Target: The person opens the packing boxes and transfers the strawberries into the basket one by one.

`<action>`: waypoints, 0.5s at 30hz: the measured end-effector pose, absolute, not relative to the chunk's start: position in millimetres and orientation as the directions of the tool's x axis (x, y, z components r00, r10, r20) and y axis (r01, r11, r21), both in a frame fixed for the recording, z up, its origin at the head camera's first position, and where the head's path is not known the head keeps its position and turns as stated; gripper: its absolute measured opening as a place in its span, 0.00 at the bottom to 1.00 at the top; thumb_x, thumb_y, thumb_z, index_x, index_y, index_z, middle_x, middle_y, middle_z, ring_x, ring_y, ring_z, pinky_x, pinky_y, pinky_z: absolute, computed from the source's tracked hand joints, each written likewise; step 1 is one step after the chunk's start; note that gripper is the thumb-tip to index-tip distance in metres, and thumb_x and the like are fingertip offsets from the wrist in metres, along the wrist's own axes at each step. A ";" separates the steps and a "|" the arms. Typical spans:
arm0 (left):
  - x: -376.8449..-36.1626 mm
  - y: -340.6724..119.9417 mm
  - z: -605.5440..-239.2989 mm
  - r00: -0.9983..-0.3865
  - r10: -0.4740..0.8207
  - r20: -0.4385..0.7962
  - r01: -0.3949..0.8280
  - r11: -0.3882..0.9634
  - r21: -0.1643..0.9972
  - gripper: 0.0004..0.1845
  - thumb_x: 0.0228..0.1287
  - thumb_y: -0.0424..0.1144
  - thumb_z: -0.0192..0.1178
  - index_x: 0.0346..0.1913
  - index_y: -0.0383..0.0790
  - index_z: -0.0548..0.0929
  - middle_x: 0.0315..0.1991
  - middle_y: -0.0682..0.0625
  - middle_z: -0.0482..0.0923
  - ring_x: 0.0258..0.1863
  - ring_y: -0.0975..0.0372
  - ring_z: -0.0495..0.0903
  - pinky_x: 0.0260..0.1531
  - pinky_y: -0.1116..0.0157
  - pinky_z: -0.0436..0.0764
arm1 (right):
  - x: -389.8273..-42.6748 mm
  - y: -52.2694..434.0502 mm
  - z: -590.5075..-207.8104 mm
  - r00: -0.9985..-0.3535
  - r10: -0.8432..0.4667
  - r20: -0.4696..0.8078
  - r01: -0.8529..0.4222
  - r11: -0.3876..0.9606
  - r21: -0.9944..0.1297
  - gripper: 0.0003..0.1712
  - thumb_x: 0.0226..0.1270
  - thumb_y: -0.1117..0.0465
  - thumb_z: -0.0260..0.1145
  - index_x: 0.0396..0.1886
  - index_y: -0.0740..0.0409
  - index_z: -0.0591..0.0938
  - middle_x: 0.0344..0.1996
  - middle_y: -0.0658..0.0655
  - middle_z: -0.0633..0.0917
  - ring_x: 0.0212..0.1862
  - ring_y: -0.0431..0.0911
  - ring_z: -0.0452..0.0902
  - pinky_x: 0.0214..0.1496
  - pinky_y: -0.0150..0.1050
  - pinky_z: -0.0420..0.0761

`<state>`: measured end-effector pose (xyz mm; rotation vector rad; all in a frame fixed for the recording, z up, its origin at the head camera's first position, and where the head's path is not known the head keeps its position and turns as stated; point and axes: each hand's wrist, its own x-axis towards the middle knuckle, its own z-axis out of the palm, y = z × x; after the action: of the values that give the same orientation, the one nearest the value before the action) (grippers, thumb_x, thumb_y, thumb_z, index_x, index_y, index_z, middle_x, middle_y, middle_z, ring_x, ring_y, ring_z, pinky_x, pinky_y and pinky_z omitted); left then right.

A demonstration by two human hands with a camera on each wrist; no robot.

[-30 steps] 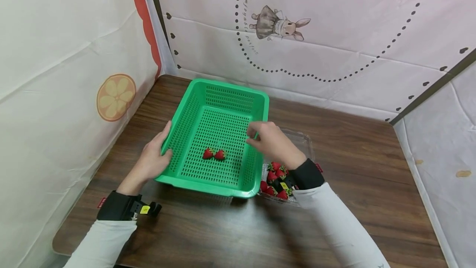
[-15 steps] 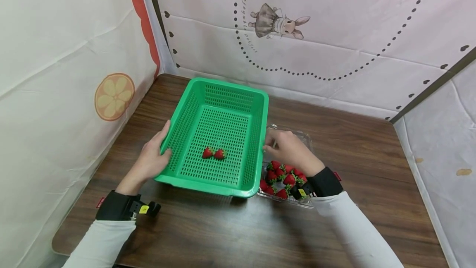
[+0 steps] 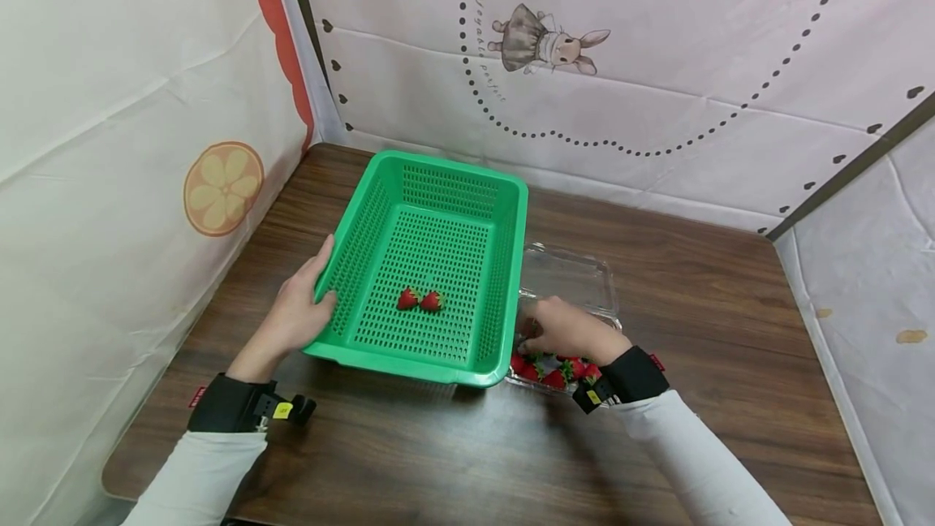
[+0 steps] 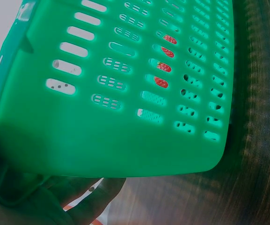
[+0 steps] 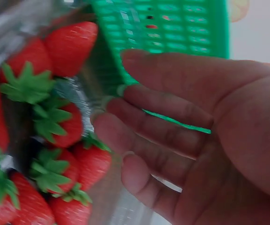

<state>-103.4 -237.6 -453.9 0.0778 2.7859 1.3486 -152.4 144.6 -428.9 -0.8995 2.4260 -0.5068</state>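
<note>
My left hand (image 3: 295,311) holds the left rim of a green plastic basket (image 3: 437,375); in the left wrist view its fingers (image 4: 95,199) show below the basket's edge. Two strawberries (image 3: 432,301) lie side by side on the perforated bottom. To the basket's right, my right hand (image 3: 566,329) reaches over a clear plastic box (image 3: 619,323) of several strawberries. The right wrist view shows loosely bent fingers and the thumb apart, with nothing between them, beside red strawberries (image 5: 71,47) with green leaves. In the head view this hand hides part of the fruit.
The box's clear lid (image 3: 573,276) lies folded back behind it. Dark wood tabletop (image 3: 701,299) extends right and in front. White cloth walls (image 3: 657,47) with printed figures stand at the back and both sides.
My right hand has moved from over the basket's right side, out past its rim, and down to the strawberries in the clear box. The left hand stays on the basket.
</note>
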 end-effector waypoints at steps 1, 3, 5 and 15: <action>-103.3 -237.4 -453.7 -0.998 0.067 -0.014 0.031 0.617 0.786 0.45 0.68 0.25 0.45 0.77 0.57 0.35 0.75 0.34 0.50 0.58 0.44 0.67 0.51 0.48 0.69 | -151.7 144.5 -432.0 -0.646 -0.685 -0.337 -0.498 0.713 -0.493 0.06 0.61 0.60 0.69 0.37 0.54 0.83 0.30 0.49 0.83 0.30 0.38 0.73 0.35 0.35 0.74; -103.0 -237.1 -453.6 -0.998 0.070 -0.004 0.040 0.615 0.788 0.45 0.67 0.25 0.46 0.77 0.56 0.36 0.75 0.34 0.50 0.59 0.44 0.67 0.52 0.47 0.68 | -150.6 144.1 -438.0 -0.630 -0.691 -0.353 -0.504 0.710 -0.491 0.07 0.59 0.60 0.70 0.37 0.53 0.82 0.28 0.48 0.82 0.28 0.38 0.71 0.34 0.35 0.72; -102.7 -237.0 -453.6 -0.998 0.070 -0.001 0.042 0.613 0.789 0.45 0.67 0.24 0.46 0.77 0.56 0.36 0.75 0.34 0.50 0.59 0.44 0.67 0.53 0.47 0.68 | -149.3 143.5 -442.8 -0.625 -0.693 -0.360 -0.504 0.710 -0.493 0.08 0.58 0.61 0.71 0.37 0.52 0.82 0.29 0.47 0.82 0.29 0.37 0.72 0.34 0.34 0.72; -103.4 -237.4 -455.4 -0.998 0.068 0.005 0.046 0.616 0.786 0.45 0.67 0.25 0.46 0.77 0.57 0.36 0.76 0.35 0.49 0.59 0.44 0.67 0.51 0.48 0.69 | -144.4 140.2 -453.6 -0.639 -0.656 -0.402 -0.459 0.745 -0.485 0.07 0.57 0.62 0.72 0.26 0.55 0.81 0.21 0.48 0.78 0.23 0.39 0.69 0.28 0.33 0.69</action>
<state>-103.4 -237.4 -455.4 0.0982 2.8014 1.3620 -144.4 140.2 -453.6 -0.8376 2.3754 -0.4584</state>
